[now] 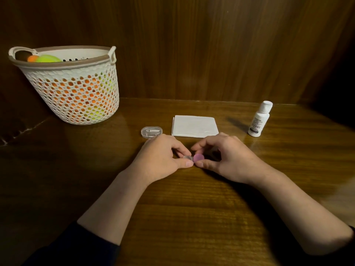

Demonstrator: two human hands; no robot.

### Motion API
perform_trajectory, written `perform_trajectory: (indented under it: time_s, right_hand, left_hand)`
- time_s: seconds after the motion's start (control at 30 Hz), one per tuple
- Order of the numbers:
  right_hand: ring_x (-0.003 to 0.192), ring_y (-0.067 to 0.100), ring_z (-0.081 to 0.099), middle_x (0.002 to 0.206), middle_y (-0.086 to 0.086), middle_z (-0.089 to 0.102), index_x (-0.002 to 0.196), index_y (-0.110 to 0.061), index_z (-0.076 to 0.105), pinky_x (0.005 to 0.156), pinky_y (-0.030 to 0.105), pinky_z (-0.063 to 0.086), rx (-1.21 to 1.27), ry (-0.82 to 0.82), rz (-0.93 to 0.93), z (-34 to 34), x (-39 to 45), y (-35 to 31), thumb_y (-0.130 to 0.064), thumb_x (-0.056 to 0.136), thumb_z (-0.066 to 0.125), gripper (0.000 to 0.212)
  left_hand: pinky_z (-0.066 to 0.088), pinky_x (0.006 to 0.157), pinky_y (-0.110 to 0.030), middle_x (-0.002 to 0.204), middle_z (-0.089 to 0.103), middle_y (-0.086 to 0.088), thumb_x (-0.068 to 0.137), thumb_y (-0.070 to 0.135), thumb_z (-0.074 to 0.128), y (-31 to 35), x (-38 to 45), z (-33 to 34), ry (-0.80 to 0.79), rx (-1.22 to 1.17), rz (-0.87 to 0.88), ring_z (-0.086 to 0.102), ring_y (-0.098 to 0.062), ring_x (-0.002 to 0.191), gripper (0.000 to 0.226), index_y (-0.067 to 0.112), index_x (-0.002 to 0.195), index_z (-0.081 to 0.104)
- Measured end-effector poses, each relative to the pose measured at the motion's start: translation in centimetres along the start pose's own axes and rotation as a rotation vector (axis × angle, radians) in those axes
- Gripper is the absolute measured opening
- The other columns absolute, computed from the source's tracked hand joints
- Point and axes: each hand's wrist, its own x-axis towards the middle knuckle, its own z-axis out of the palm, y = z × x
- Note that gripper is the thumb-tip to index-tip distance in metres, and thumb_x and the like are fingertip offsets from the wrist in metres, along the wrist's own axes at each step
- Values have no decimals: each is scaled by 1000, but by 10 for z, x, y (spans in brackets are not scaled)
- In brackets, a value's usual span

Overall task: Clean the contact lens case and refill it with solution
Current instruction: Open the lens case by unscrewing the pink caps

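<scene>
Hands meet at frame centre over the brown wooden table [192, 208]: left hand [161, 156] pinches the small contact lens case [194, 158] at its clear side, right hand [228, 156] grips its round purple cap. White solution bottle [259, 119] stands upright, capped, at right; folded white tissue [194, 125] lies above the hands.

Two bare forearms enter from the bottom edge, each ending in a bare hand: the left hand [161, 156] and the right hand [228, 156]. No rings, watch or bracelets show on either. The fingernails are short and unpainted. Dark sleeves, navy or black, are pushed up toward the elbows: the left sleeve [76, 246] shows a soft, bunched cuff edge, while only a sliver of the right sleeve [350, 237] is visible at the frame's edge.
</scene>
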Motion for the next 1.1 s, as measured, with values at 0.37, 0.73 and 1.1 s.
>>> perform_trajectory:
  time_s: [0.37,0.73,1.1]
  right_hand:
    - [98,1,72,116,-14,75,119,-29,80,84,17,57,156,360,146,-10,-3,8,-24,100,76,20]
    - [81,2,76,83,-23,78,91,-36,80,78,35,67,240,366,246,-5,0,16,-39,95,78,6]
    - [121,17,51,96,-29,72,75,-52,69,106,52,32,-38,229,278,2,5,20,-59,91,74,18]
  left_hand:
    - [50,70,-21,94,73,22,83,39,90,3,-2,-1,-5,2,-19,67,0,85,18,41,99,83]
    - [46,67,-18,92,72,23,82,39,90,6,-4,-1,-4,4,-30,65,1,82,18,42,99,83]
    - [45,68,-20,89,73,23,81,40,91,4,-2,-1,-7,1,-10,59,19,87,19,43,98,83]
